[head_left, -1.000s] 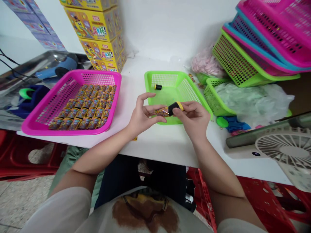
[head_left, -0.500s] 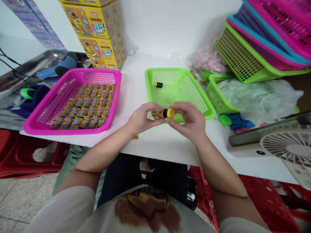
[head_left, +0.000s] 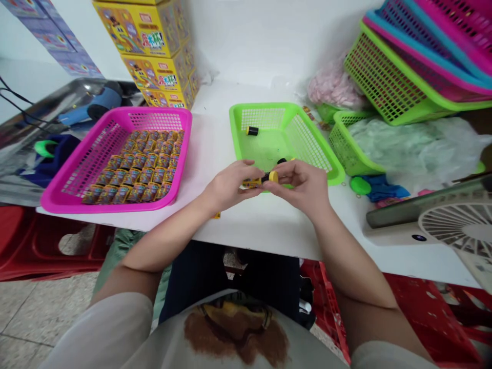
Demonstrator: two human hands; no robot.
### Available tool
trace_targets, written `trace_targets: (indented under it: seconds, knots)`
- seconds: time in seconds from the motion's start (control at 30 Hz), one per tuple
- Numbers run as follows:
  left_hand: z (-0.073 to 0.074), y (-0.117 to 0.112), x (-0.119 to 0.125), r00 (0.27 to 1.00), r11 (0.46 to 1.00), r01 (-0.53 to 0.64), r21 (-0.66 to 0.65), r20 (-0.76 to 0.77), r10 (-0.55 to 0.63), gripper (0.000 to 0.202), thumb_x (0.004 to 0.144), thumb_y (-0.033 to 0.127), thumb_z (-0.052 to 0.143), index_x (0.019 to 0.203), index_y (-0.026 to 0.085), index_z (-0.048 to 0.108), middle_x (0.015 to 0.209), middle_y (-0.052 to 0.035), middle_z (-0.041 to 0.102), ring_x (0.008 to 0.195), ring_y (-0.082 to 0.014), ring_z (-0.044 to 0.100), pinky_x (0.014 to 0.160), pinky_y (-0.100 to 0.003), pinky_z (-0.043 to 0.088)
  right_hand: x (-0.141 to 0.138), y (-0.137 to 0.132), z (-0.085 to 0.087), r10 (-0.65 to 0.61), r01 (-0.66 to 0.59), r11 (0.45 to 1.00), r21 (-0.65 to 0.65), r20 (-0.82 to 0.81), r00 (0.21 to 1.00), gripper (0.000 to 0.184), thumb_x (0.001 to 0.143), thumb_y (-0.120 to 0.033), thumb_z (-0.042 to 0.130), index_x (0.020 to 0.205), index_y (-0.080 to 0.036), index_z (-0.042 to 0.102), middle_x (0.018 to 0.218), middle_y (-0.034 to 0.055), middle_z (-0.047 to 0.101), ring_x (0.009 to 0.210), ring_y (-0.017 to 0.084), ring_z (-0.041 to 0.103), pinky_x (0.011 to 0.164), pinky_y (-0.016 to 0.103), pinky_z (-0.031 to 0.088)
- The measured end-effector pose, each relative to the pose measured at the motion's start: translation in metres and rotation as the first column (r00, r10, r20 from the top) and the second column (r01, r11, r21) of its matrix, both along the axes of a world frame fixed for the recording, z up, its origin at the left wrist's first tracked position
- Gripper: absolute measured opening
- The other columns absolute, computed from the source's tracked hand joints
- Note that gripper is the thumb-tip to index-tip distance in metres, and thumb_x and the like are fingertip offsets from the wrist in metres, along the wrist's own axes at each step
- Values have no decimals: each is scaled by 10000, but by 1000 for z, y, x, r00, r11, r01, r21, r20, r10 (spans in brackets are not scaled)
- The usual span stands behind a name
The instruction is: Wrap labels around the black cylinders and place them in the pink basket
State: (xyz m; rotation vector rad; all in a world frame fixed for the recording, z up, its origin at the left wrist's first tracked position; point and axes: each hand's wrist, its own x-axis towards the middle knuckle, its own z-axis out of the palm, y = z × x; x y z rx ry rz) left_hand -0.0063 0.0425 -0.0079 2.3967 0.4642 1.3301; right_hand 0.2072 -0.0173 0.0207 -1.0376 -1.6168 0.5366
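Between my two hands is a small black cylinder with a yellow cap [head_left: 273,177], held sideways over the front rim of the green basket [head_left: 338,177]. My left hand [head_left: 232,185] pinches its left end, where a yellow printed wrapper [head_left: 251,183] shows. The fingers of my right hand [head_left: 303,187] close around the capped end. Inside the green basket lies another black cylinder with a yellow end [head_left: 252,131]. A further black piece [head_left: 282,161] shows just behind my right fingers, partly hidden. Under my left wrist, a bit of yellow printed material [head_left: 217,216] lies at the table edge.
To the left, a pink basket [head_left: 49,197] holds rows of wrapped cylinders. Yellow printed boxes [head_left: 154,72] are stacked behind it. On the right are a stack of coloured baskets [head_left: 384,77], a green basket with plastic bags [head_left: 346,148] and a fan [head_left: 461,228].
The capped cylinder has turned slightly and sits further into the wrapper side, between the same fingers. A black piece now shows behind my right fingers. The view has shifted a little.
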Motion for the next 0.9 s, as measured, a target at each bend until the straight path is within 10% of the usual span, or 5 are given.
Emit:
trace_targets:
  seconds: [0.2, 0.4, 0.57, 0.7, 0.9]
  knots:
    - [-8, -7, 11, 966, 993, -109, 34, 239, 98, 512, 954, 427, 811, 1347, 304, 506, 1003, 29, 713, 982, -172, 785, 1116, -456, 601, 4, -2, 1, -191, 154, 954, 257, 124, 974, 509, 1068, -671, 462, 923, -262, 727, 919, 65, 776, 857, 221, 771, 746, 394, 662]
    - [1, -20, 14, 943, 937, -231, -261, 176, 281, 855, 899, 549, 850, 1497, 354, 271, 1008, 31, 678, 1051, -181, 785, 1059, -405, 633, 2, -1, -8, -196, -20, 909, 416, 470, 860, 527, 925, -497, 751, 1402, -323, 611, 1341, 114, 723, 1262, 328, 712, 1092, 566, 623]
    - [8, -22, 18, 953, 902, 128, -412, 303, 3, 882, 864, 638, 839, 1464, 390, 242, 1100, 19, 669, 974, -136, 762, 838, -280, 641, -17, -4, -18, -369, 39, 752, 657, 371, 852, 653, 936, -291, 741, 1529, -339, 473, 1236, 101, 725, 1134, 277, 742, 978, 470, 678]
    - [14, -25, 16, 881, 708, 472, -526, 292, -371, 727, 953, 516, 777, 1432, 365, 251, 989, 43, 651, 724, -105, 712, 617, -228, 569, -23, -8, -20, -395, -14, 639, 769, 344, 852, 620, 1011, -385, 669, 1582, -287, 448, 1201, 103, 726, 1081, 265, 748, 916, 436, 696]
    - [11, -26, 14, 894, 709, 448, -544, 261, -364, 752, 935, 313, 760, 1487, 338, 249, 683, 114, 406, 490, -94, 505, 471, -227, 394, -31, -6, -28, -377, -52, 649, 759, 381, 844, 661, 1031, -311, 636, 1654, -280, 415, 1270, 107, 717, 1182, 285, 719, 1024, 475, 666]
